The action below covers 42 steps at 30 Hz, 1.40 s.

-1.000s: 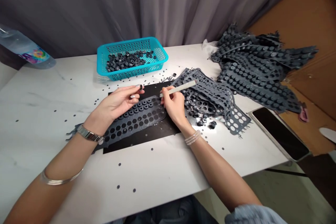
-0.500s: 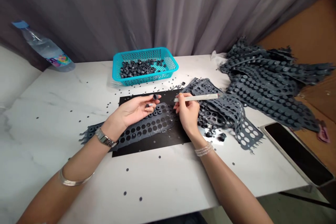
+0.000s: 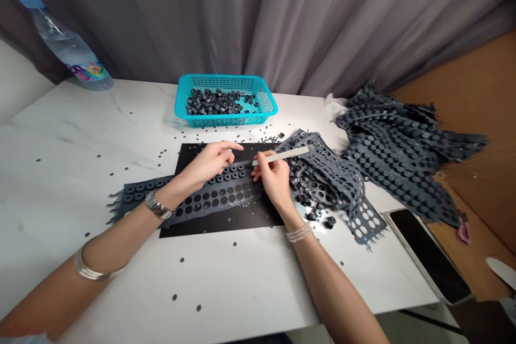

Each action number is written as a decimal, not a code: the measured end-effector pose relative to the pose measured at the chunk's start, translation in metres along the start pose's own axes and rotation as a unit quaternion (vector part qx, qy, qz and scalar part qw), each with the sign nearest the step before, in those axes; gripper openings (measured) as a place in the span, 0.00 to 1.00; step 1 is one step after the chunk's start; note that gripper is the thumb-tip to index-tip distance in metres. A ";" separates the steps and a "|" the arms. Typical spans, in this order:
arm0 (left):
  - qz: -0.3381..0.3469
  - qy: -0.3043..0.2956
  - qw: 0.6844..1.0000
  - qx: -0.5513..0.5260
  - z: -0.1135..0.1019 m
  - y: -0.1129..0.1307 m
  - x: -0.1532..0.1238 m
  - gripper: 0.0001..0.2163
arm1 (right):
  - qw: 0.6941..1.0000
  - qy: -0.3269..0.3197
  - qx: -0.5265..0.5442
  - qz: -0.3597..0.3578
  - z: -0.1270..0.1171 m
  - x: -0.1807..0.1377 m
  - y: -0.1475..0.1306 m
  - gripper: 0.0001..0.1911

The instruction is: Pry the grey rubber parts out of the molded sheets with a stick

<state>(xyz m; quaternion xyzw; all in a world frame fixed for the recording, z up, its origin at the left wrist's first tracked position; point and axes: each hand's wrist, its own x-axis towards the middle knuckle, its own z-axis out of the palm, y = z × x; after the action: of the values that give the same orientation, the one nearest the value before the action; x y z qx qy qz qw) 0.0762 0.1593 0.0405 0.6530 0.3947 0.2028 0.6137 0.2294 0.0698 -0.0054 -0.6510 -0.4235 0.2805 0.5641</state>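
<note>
On the one black mat (image 3: 217, 221), my left hand (image 3: 209, 164) presses one holed rubber strip (image 3: 193, 199) with fingers curled; my right hand (image 3: 272, 177) pinches one pale stick (image 3: 282, 156). One blue basket (image 3: 226, 99) sits far.

Centre of frame: the left hand (image 3: 209, 164) presses on a perforated rubber sheet (image 3: 209, 193) lying over a black mat (image 3: 226, 220) on the white bench (image 3: 250, 279); the right hand (image 3: 272, 177) grips a pale rod-shaped tool (image 3: 282, 156). Upper centre: teal basket (image 3: 226, 99) holding dark rings. Right: heaped sheets (image 3: 403, 145).
</note>
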 end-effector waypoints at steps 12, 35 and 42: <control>0.163 -0.028 0.870 0.464 0.016 0.004 -0.020 0.12 | 0.993 -0.035 -0.101 -0.043 -0.007 -0.012 -0.009 0.18; 0.173 0.003 0.864 0.473 0.024 -0.011 -0.017 0.10 | 0.972 -0.052 -0.189 -0.128 -0.003 -0.015 -0.010 0.15; 0.190 -0.018 0.916 0.352 0.011 -0.012 -0.014 0.06 | 0.964 -0.030 -0.225 -0.136 0.004 -0.018 -0.006 0.13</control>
<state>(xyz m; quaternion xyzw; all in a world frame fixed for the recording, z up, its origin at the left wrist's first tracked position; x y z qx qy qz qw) 0.0726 0.1406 0.0307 0.8933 0.2976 0.1514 0.3007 0.2163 0.0566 -0.0028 -0.6887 -0.5766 0.1181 0.4233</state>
